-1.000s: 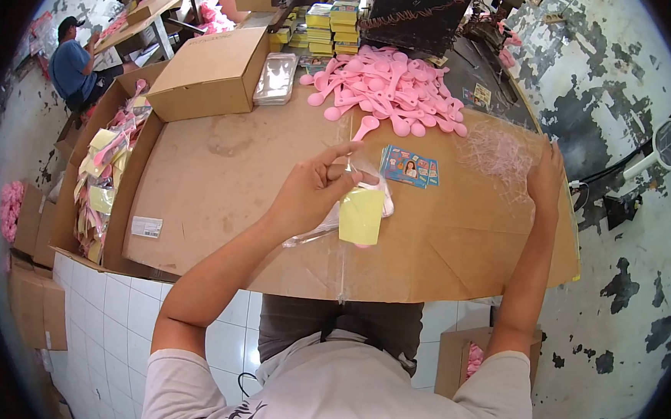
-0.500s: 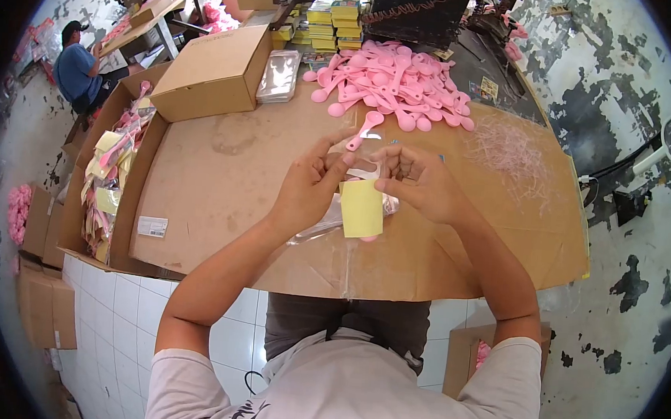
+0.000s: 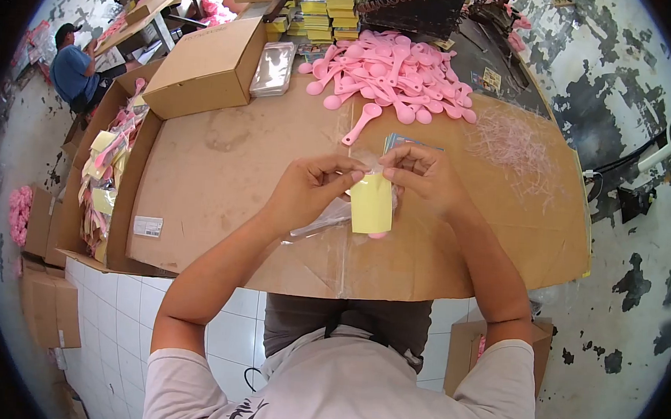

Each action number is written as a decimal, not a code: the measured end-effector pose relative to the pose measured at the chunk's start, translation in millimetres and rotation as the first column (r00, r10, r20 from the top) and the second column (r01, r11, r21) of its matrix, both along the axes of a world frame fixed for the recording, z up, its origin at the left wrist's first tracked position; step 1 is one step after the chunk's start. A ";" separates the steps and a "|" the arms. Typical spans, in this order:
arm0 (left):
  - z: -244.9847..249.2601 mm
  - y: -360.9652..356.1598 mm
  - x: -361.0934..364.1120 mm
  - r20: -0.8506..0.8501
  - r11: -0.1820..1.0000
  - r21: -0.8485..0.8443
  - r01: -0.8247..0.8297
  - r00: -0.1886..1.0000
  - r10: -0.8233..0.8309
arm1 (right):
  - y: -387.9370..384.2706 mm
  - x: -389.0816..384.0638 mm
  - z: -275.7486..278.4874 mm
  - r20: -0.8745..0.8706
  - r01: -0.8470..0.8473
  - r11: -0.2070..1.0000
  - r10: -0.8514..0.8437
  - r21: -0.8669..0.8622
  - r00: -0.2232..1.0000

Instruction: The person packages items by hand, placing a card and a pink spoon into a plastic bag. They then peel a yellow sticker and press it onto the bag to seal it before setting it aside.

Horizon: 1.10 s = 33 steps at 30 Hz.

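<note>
In front of me, both hands pinch the top of a clear plastic bag with a yellow card [image 3: 372, 205] in it. My left hand [image 3: 318, 181] has thumb and forefinger closed at the bag's upper left corner. At the upper right, my right hand [image 3: 420, 176] grips the bag between thumb and fingers. A pink end pokes out below the card. Beneath the hands lie more clear plastic bags [image 3: 323, 222]. Just beyond my fingers a single pink spoon [image 3: 362, 125] rests on the cardboard. A stack of printed cards [image 3: 409, 140] is partly hidden behind my right hand.
A heap of pink spoons [image 3: 398, 71] covers the table's far side. At left are a closed carton [image 3: 206, 67] and an open box [image 3: 143, 182] of packed bags. Clear bags [image 3: 273, 69] are stacked beside the carton. Plastic shreds [image 3: 512, 151] lie right. A person [image 3: 75, 71] sits far left.
My left hand has come down from beside the single spoon to the bag's top edge. The yellow card has shifted slightly right. The card stack behind my right hand now shows more.
</note>
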<state>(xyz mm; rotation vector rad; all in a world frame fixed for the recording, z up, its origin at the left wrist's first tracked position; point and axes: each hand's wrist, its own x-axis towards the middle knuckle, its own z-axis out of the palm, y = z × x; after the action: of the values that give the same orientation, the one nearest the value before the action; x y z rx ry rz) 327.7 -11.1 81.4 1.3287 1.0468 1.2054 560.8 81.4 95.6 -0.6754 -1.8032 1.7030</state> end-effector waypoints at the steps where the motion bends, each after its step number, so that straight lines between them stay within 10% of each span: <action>1: -0.4 -0.5 0.2 -0.030 1.000 0.003 0.016 0.999 -0.016 | 1.0 1.1 -1.3 -0.006 0.000 1.000 0.000 -0.002 1.000; 33: 2.1 2.3 3.1 0.086 0.998 0.015 -0.053 0.995 0.052 | -2.2 1.4 -8.8 -0.042 -0.081 0.996 0.082 0.037 0.996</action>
<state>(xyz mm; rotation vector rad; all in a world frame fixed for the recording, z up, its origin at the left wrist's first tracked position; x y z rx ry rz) 330.9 -8.7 83.5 1.2589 1.0177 1.3020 562.2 79.3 86.8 -0.5527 -1.8485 1.7208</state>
